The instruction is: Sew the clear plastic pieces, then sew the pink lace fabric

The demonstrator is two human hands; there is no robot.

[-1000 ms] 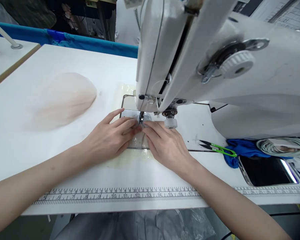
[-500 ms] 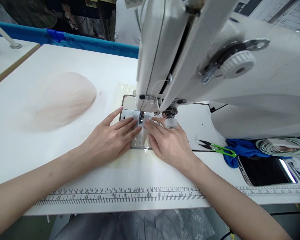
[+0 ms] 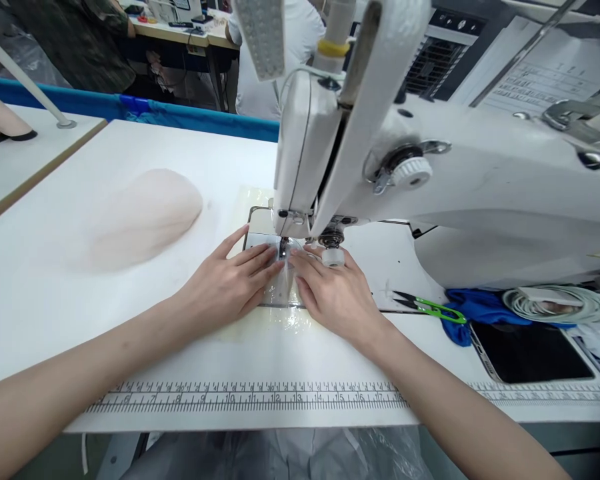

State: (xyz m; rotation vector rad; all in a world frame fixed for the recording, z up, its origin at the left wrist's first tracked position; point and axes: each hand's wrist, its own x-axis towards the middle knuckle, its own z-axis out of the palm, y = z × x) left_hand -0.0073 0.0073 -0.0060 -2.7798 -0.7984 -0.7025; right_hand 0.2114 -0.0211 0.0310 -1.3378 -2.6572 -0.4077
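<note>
My left hand (image 3: pixel 227 283) lies flat, fingers stretched out, pressing a small clear, sheer piece (image 3: pixel 283 288) on the metal plate under the needle (image 3: pixel 282 245) of a white sewing machine (image 3: pixel 430 167). My right hand (image 3: pixel 333 293) lies flat on the other side of the same piece, fingers stretched toward the presser foot. The fingertips of both hands almost meet just in front of the needle. The piece is nearly see-through and its edges are hard to make out.
A pale pink pile of sheer fabric (image 3: pixel 140 217) lies at the left on the white table (image 3: pixel 55 313). Green thread snips (image 3: pixel 430 307), a blue cloth (image 3: pixel 473 310), a phone (image 3: pixel 530 353) and a coiled cable (image 3: pixel 555 303) lie at the right. A printed ruler (image 3: pixel 260 399) runs along the front edge.
The view has tilted up and drawn back, showing more of the machine top and room behind. Both hands stay flat at the needle; the right fingers have shifted slightly forward.
</note>
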